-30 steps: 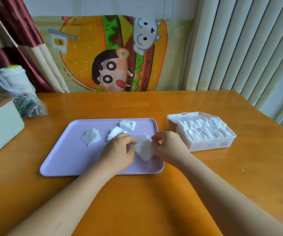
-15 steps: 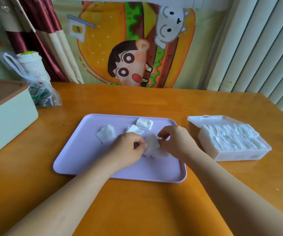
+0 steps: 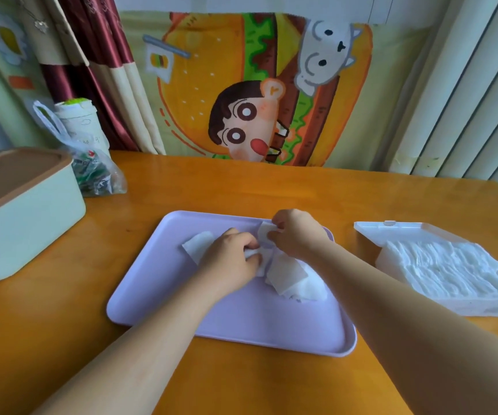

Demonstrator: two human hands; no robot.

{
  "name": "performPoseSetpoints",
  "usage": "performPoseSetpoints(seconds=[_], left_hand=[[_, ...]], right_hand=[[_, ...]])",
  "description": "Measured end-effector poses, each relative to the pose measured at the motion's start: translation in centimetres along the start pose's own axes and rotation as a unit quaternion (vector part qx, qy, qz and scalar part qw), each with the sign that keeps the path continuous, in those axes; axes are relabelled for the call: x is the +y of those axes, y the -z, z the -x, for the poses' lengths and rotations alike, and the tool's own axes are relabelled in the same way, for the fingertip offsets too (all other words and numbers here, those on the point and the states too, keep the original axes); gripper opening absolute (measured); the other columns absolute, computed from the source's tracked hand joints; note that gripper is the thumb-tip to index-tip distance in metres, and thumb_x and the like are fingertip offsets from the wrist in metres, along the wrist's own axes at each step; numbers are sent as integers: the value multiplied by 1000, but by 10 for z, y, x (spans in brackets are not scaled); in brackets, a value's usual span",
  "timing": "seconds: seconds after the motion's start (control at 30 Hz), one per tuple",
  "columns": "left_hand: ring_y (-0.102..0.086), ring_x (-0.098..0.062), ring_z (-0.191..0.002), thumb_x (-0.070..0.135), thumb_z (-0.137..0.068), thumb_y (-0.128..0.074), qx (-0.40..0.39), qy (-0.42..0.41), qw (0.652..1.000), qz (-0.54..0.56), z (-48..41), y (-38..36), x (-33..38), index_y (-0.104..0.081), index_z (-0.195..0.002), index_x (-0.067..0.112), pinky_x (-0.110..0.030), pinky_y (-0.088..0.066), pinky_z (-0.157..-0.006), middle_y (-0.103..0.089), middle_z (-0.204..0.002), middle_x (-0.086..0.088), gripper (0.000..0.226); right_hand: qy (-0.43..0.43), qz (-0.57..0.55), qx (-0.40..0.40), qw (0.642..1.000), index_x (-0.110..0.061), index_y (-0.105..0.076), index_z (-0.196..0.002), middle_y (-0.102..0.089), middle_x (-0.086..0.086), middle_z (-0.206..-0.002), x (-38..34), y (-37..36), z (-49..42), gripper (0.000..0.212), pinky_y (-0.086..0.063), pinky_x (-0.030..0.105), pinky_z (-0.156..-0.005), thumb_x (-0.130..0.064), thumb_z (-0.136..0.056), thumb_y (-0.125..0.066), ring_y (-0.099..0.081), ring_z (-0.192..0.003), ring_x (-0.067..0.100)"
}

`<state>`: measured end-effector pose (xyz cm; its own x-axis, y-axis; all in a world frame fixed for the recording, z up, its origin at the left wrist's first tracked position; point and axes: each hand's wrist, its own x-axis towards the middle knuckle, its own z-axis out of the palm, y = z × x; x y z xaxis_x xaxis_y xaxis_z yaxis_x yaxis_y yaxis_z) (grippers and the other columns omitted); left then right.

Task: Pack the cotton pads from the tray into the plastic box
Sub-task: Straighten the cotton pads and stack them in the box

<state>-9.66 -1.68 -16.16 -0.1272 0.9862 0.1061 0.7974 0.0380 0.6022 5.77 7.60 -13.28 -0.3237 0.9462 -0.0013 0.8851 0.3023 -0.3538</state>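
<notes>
A lilac tray point(image 3: 241, 319) lies in the middle of the wooden table. On it my left hand point(image 3: 232, 259) pinches a white cotton pad point(image 3: 253, 253). My right hand point(image 3: 297, 233) pinches another pad point(image 3: 264, 232) near the tray's far edge. A small heap of pads point(image 3: 294, 280) lies just below my right wrist. One loose pad point(image 3: 196, 245) lies left of my left hand, partly hidden by it. The clear plastic box point(image 3: 451, 271) stands to the right of the tray, its lid open and a thick stack of pads inside.
A pale green box with a brown lid point(image 3: 17, 211) stands at the left. Behind it sit a clear bag point(image 3: 92, 166) and a white cup point(image 3: 77, 121). A cartoon cloth and curtains hang at the table's far edge.
My right hand has let go of the pad that both hands held and reached to the far pad. That pad lies on the heap. The camera has turned left.
</notes>
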Motion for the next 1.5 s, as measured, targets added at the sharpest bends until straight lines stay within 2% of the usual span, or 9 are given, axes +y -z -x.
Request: performPoseSetpoints(seconds=[0.27, 0.43, 0.53, 0.63, 0.9, 1.03, 1.13, 1.27, 1.5], left_hand=[[-57, -11, -89, 27, -94, -73, -1, -3, 998, 62, 12, 3, -11, -72, -114, 24, -25, -45, -78, -60, -111, 4, 20], [-58, 3, -92, 22, -93, -75, 98, -16, 988, 121, 23, 8, -3, -70, -121, 24, -2, -41, -74, -63, -119, 11, 29], [-65, 0, -88, 28, -95, -75, 71, 23, 949, 306, 37, 19, 15, -72, -113, 27, -10, -49, -71, -73, -105, 12, 19], [-68, -4, -83, 24, -97, -73, 14, 39, 904, 426, 51, 23, 30, -74, -107, 21, -17, -50, -64, -79, -99, 0, 10], [-68, -18, -79, 12, -98, -70, -51, 29, 900, 432, 81, 11, 40, -68, -100, 12, -32, -55, -75, -76, -90, -12, 2], [-72, -16, -92, 14, -98, -72, -80, 8, 902, 424, 93, 9, 46, -74, -107, 17, -26, -56, -81, -79, -101, -7, 10], [-71, -20, -99, 13, -98, -70, -115, 43, 852, 508, 96, 7, 46, -73, -119, 13, -34, -55, -84, -77, -116, -14, 22], [-67, -24, -87, 13, -99, -67, -141, 47, 855, 497, 98, 1, 48, -79, -103, 11, -33, -53, -75, -74, -98, -18, 12], [-67, -20, -75, 9, -97, -66, -156, 84, 816, 550, 96, 4, 52, -80, -94, 6, -33, -45, -61, -71, -93, -17, 14]], right_hand=[[-102, -46, -95, 989, -8, -75, -111, -63, 7, -90, -6, 9, -5, 30, -47, 29, -64, -15, -82, -77, -56, -77, 23], [-67, -318, -40, 945, -14, -64, -99, -71, 16, -91, -6, 31, 23, 29, -52, 32, -56, -2, -81, -83, -63, -69, 24], [-15, -474, -78, 877, -3, -66, -115, -76, 27, -99, -7, 47, 56, 42, -56, 32, -59, 3, -79, -88, -71, -73, 26], [1, -517, -76, 853, 3, -69, -114, -78, 25, -98, -4, 43, 91, 37, -59, 32, -65, 2, -81, -87, -73, -78, 25], [3, -488, 9, 873, -26, -72, -122, -79, 3, -106, 19, 14, 154, 55, -63, 35, -83, -13, -74, -96, -76, -98, 21], [15, -481, 19, 876, -17, -80, -103, -74, 16, -89, 25, 16, 173, 22, -57, 31, -66, -11, -84, -88, -65, -74, 15], [-4, -528, 50, 848, -9, -80, -95, -78, 15, -89, 27, 12, 179, 9, -57, 31, -64, -9, -88, -84, -68, -73, 20], [-33, -617, 84, 782, -5, -80, -99, -80, 14, -94, 31, 5, 189, 9, -60, 30, -66, -9, -92, -79, -71, -75, 24], [-39, -636, 97, 764, -7, -84, -96, -80, 19, -96, 36, -3, 190, 13, -58, 38, -75, -13, -85, -83, -68, -78, 27]])
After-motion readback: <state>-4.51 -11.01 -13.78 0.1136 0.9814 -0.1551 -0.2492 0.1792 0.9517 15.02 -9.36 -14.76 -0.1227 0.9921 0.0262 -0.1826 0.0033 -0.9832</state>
